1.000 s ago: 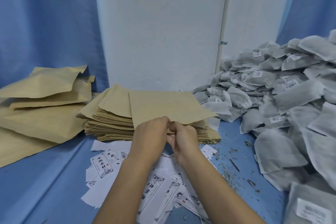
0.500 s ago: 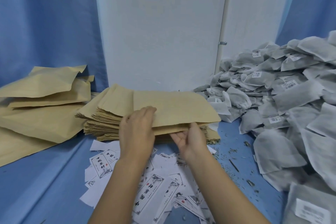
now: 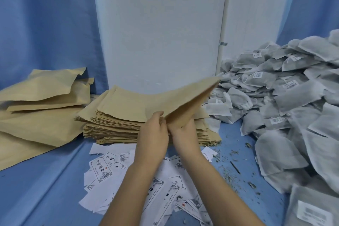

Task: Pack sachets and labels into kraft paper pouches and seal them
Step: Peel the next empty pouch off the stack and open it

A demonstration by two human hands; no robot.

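**Kraft paper pouch (image 3: 183,99): flat, tan, held up over the stack by both hands**

- Pouch look: plain tan paper, no print visible, slightly bowed. Top face is lit and the underside is in shadow. Can't tell if the mouth is open.
- Pose: tilted. The far right corner is raised and points toward the sachet heap, and the near corner is down at the hands. It sits above the right half of the stack of flat tan kraft pouches (image 3: 117,113), clear of it at the raised end.
- Left hand (image 3: 154,134): fingers (image 3: 158,115) curled, pinching the pouch's near edge from the left.
- Right hand (image 3: 183,134): just beside the left hand and touching it, gripping the same corner from below. Its fingers are mostly hidden behind the paper.
- Stack: a thick, fanned pile on the blue cloth-covered worktop (image 3: 45,189), against the white panel (image 3: 161,33).
- White printed paper labels (image 3: 101,169): loose scatter on the worktop in front of the stack, partly under the forearms.
- Grey-white mesh sachets with small barcode stickers (image 3: 293,97): big heap on the right, its edge just beside the stack.
- Larger crumpled kraft bags (image 3: 40,97): piled on the left.
- Dry herb crumbs (image 3: 229,172): strewn between the labels and the sachets.
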